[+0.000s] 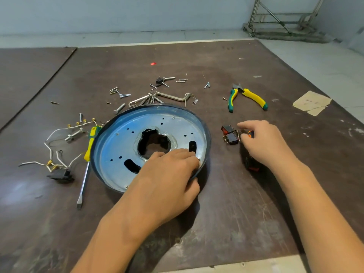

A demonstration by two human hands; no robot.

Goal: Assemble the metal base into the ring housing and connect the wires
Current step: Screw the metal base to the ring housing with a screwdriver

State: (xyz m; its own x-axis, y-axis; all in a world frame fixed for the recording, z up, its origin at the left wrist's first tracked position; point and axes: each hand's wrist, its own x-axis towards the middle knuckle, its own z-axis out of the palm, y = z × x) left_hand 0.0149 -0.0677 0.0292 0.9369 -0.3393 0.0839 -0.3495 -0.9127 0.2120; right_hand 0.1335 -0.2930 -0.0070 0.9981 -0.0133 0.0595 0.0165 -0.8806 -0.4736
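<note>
The silvery-blue metal base (122,142), with a jagged centre hole and two slots, sits inside the dark ring housing (207,134), tilted up at its far side. My left hand (169,174) grips the housing's near right rim, fingers on the base and thumb under the edge. My right hand (264,140) holds a small black and orange tool (252,166), its fingertips next to two rocker switches (229,134). White wires (53,152) with brass terminals lie to the left, joined to a black switch (61,175).
A green and yellow flat screwdriver (88,152) lies against the housing's left side. Hex keys (169,96) and several loose screws (118,92) are scattered behind it. Pliers (248,95) lie at the right rear, with a cardboard scrap (311,103) beyond.
</note>
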